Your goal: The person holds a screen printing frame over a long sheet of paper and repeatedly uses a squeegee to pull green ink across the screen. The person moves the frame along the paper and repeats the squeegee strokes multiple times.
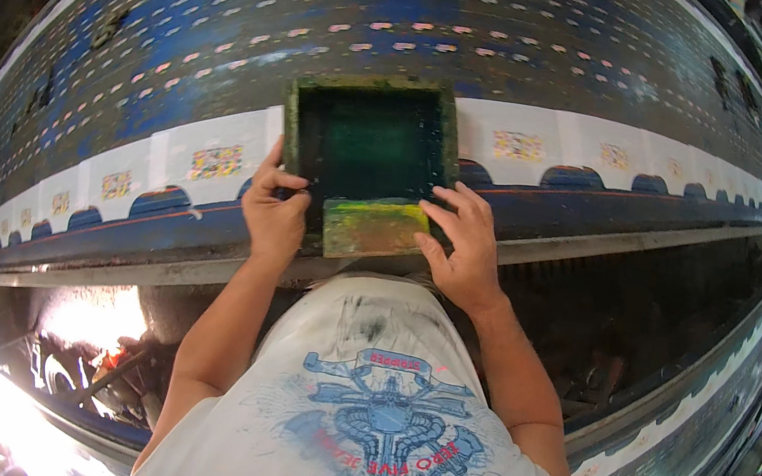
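Head view: the left hand [277, 211] is grasping the left side of a screen-printing frame [451, 139] over a white printed strip [560, 145], while the right hand [467, 249] is clasping a paint-stained block [372, 229] at the frame's near edge, apparently steadying both sides.

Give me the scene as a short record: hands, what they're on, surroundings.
left hand: at the near left corner of the wooden frame; grip unclear
right hand: fingertips and thumb at the right end of the yellow-brown block; grip unclear
wooden frame: box-like, dark green inside
yellow-brown block: at the frame's near side
white strip: multicoloured patches, both sides of frame
long table: rows of small pale marks
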